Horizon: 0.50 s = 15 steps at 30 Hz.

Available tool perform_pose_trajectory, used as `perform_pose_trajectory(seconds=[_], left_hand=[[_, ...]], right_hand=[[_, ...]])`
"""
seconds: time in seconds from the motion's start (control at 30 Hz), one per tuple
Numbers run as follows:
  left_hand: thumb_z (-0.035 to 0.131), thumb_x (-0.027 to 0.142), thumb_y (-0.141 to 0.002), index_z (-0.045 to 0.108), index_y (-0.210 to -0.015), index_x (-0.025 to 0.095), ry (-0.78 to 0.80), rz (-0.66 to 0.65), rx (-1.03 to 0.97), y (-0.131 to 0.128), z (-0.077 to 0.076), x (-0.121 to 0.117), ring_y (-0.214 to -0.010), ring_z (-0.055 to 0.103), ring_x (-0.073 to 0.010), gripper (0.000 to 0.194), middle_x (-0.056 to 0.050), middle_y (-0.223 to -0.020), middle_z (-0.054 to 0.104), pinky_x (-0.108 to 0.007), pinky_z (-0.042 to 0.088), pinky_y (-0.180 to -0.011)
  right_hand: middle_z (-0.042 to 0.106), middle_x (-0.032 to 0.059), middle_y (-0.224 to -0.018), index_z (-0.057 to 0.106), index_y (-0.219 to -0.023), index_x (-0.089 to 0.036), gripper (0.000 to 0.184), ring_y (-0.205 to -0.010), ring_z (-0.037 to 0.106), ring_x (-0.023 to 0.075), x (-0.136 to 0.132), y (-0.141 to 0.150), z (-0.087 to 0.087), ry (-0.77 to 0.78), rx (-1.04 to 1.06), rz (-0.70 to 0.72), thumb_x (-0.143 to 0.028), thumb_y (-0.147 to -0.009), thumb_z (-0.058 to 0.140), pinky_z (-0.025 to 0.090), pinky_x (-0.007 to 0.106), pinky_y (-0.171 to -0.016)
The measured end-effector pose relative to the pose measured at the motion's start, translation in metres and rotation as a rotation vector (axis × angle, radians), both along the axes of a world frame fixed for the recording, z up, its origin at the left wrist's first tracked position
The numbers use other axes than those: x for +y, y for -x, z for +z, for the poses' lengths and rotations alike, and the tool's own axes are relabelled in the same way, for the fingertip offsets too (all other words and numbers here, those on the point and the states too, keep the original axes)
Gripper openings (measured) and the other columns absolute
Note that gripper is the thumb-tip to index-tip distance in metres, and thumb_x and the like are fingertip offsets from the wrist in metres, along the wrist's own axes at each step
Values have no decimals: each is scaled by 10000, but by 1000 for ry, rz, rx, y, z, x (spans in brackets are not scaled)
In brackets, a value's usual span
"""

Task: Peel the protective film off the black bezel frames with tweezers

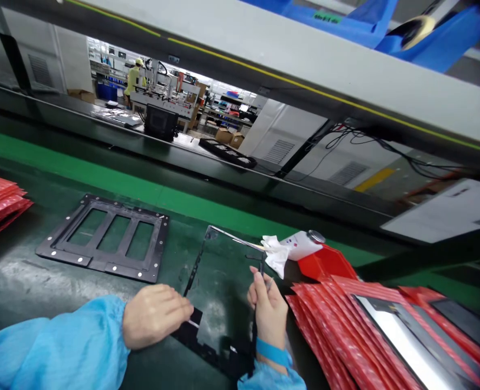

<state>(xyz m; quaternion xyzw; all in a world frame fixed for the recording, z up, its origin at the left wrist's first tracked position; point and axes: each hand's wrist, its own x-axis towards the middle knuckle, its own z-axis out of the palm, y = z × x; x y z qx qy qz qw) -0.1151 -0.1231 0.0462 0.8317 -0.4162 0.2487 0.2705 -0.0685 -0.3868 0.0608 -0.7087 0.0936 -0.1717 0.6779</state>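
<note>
Thin black frame (194, 273) flat on the bench (81, 288), between the two hands.
Its long axis seems to run toward the bench's far edge; the left hand (156, 315) lies over its near-left corner, fingers together (whether they grip, one cannot tell), while the right hand (270, 309), beside its right side, pinches a slim dark piece (262, 262) (frame side or separate tool, unclear). Both hands are about equally near, the frame's far side lying beyond them.

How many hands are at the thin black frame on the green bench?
2. The left hand is at the near-left corner of the thin black frame; the right hand is at its right side. No other hand shows there.
</note>
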Motion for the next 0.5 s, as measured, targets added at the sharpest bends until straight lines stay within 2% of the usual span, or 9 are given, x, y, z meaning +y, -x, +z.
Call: perform_pose_trajectory(seconds=[0.1, 0.17, 0.3, 0.4, 0.5], left_hand=[[425, 266, -966, 602, -1113, 186, 272, 180, 413, -17, 17, 6, -866, 640, -154, 244, -73, -1012, 674, -278, 512, -783], [406, 338, -969, 587, -1154, 172, 450, 228, 689, -28, 20, 6, -834, 638, -152, 307, -87, -1041, 661, -275, 525, -737], [405, 409, -961, 547, -1261, 142, 640, 56, 1010, -39, 13, -2, -832, 646, -159, 426, -100, -1068, 671, -293, 528, -757], [469, 448, -932, 558, -1261, 134, 716, -56, 1109, -39, 6, -6, -803, 639, -161, 463, -95, -1010, 686, -293, 518, -727], [546, 468, -891, 574, -1240, 120, 794, -85, 1148, -37, 3, -6, -770, 626, -155, 493, -94, -950, 692, -285, 509, -696]], right_hand=[[313, -101, -540, 603, -1102, -148, 505, -452, 279, 71, 1, 1, 1, -91, -34, 4, -551, -807, 680, 221, 197, -410], [301, -100, -545, 606, -1116, -140, 504, -456, 268, 69, 4, 1, 0, -113, -41, 28, -532, -810, 689, 219, 195, -407], [281, -98, -562, 605, -1151, -126, 530, -465, 254, 69, 13, 3, -1, -130, -31, 64, -518, -807, 699, 215, 197, -409], [278, -96, -572, 604, -1155, -124, 545, -473, 248, 69, 18, 5, 0, -146, -5, 83, -515, -793, 716, 208, 199, -413], [289, -96, -567, 601, -1149, -132, 545, -471, 245, 68, 21, 6, 2, -153, 11, 87, -514, -782, 727, 196, 202, -415]])
